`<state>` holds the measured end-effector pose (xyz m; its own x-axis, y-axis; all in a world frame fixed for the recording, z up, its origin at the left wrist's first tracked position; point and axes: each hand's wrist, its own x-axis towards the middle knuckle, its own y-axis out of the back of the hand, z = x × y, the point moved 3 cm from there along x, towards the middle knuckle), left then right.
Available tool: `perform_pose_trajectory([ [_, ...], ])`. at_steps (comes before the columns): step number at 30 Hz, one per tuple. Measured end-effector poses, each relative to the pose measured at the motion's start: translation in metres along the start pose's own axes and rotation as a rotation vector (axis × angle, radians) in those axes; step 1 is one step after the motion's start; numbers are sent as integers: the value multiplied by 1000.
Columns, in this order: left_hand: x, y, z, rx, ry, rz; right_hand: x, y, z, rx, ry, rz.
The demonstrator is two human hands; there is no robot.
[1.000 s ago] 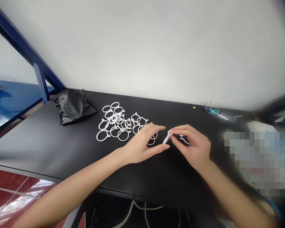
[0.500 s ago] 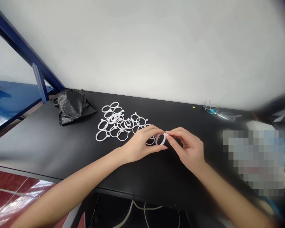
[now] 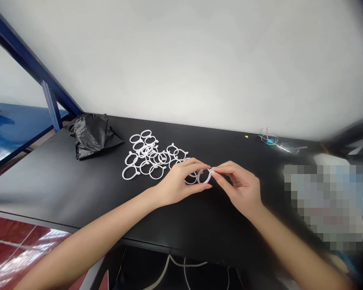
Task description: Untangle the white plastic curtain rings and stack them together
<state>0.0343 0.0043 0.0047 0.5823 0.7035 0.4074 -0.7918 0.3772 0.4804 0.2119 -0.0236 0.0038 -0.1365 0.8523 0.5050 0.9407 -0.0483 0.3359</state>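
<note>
Both of my hands are on one white curtain ring [image 3: 200, 181] just above the black table. My left hand [image 3: 179, 181] holds it between the thumb below and the fingers on top. At its upper right, the thumb and forefinger of my right hand [image 3: 241, 183] pinch the small tab, which the fingertips partly cover. Several more white curtain rings [image 3: 157, 172] lie in a loose, overlapping heap to the left, some of them behind my left hand.
A crumpled black plastic bag [image 3: 92, 137] lies at the table's back left. Eyeglasses [image 3: 270, 139] rest near the wall at the right, with a small yellow bit [image 3: 246, 136] beside them. A blurred-out area [image 3: 326, 201] covers something at the right. Cables [image 3: 166, 270] hang below the table edge [image 3: 145, 243].
The held curtain ring has turned slightly, so its round opening shows more fully. Both hands keep nearly the same place and grip. The heap looks unchanged.
</note>
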Motion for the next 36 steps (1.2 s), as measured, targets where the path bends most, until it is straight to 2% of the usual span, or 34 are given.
perform_pose_trajectory([
  [21, -1, 1, 0, 9, 3, -17, 0, -1, 2, -29, -29, 9],
  [24, -1, 1, -6, 105, -9, 34, 5, 11, 9, -121, -90, 55],
  [27, -1, 2, -14, 310, -7, 89, 13, 36, 25, -284, -209, 128],
  [31, -2, 3, -23, 524, 76, 23, 19, 60, 47, -577, -316, -81],
  [36, -2, 5, -24, 646, 149, -3, 15, 68, 48, -571, -400, -270],
])
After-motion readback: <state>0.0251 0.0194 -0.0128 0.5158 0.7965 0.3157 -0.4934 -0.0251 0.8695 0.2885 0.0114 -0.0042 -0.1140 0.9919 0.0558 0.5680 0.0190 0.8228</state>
